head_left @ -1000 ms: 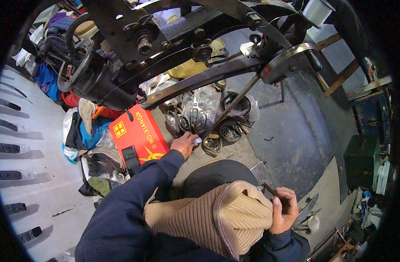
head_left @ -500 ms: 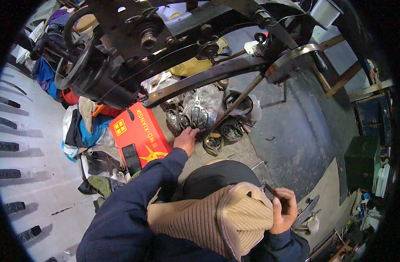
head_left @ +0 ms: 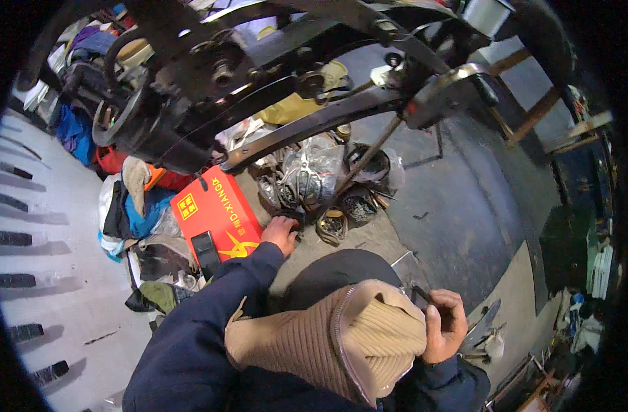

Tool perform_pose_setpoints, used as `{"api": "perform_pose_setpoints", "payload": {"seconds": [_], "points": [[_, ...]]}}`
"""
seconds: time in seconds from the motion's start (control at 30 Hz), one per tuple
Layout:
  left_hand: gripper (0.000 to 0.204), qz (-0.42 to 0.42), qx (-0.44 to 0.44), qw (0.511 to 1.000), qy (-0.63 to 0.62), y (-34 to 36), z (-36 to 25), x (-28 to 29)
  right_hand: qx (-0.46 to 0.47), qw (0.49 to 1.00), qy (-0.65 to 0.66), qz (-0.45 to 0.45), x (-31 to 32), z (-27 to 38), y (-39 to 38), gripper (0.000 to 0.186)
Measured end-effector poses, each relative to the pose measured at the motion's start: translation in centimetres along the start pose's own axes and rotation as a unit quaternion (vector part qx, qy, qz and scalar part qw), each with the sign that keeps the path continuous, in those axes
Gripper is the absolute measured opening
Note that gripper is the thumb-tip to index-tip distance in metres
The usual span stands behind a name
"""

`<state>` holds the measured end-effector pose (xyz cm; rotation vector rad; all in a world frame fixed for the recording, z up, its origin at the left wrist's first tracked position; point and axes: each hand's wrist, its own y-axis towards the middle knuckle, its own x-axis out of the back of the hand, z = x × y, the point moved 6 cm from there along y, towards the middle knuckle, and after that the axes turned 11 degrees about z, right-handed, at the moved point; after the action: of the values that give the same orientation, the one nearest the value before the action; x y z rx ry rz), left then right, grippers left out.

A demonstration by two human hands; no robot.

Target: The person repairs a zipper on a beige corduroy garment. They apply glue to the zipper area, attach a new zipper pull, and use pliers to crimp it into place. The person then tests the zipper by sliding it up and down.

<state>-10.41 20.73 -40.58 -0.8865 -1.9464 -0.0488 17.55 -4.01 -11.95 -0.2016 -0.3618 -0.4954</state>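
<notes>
My left hand [head_left: 281, 235] is low beside the red box [head_left: 214, 213], fingers outstretched and slightly bent, tips by a small dark item; a dark phone-like rectangle [head_left: 205, 254] lies on the box. Past the hand are plastic bags [head_left: 314, 168] with scissors [head_left: 304, 175] on them, and small containers of hardware [head_left: 333, 223]. My right hand [head_left: 444, 329], at the lower right, grips a dark handle [head_left: 420, 295] between thumb and fingers. A tan ribbed garment [head_left: 280, 333] on my body fills the lower middle, partly hiding a black rounded thing [head_left: 334, 264].
A large black machine [head_left: 259, 130] with a metal spool [head_left: 484, 15] spans the top. A pale panel [head_left: 67, 240] with dark strips lies left, beside piled fabrics [head_left: 139, 206]. On the right are dark floor sheeting [head_left: 465, 206], a green box [head_left: 561, 254] and wooden bars [head_left: 533, 117].
My left hand reached slightly forward, then drew back down and left toward the red box; the pale scrap earlier at its fingers is no longer visible. My right hand keeps its grip.
</notes>
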Motion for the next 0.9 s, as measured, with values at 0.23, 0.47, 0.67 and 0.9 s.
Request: {"api": "perform_pose_setpoints", "payload": {"seconds": [0.23,0.47,0.67,0.9], "points": [[0.032,0.065,-0.063,0.996,-0.009,0.3,0.9,0.1,0.023,0.999,-0.035,-0.018,1.4,0.7,-0.1,0.015],[0.022,0.081,-0.053,0.942,-0.321,-2.1,-1.6,10.7,0.003,0.999,0.026,-0.026,3.4,1.4,-2.1,0.016],[0.025,0.063,-0.211,0.932,-0.289,-8.5,-16.8,24.5,-0.02,0.995,0.074,-0.064,4.1,0.0,-4.5,0.021],[0.036,0.101,-0.437,0.891,0.067,-18.1,-34.6,26.3,-0.09,0.963,0.244,-0.068,1.9,-4.2,-10.3,0.03]]}}
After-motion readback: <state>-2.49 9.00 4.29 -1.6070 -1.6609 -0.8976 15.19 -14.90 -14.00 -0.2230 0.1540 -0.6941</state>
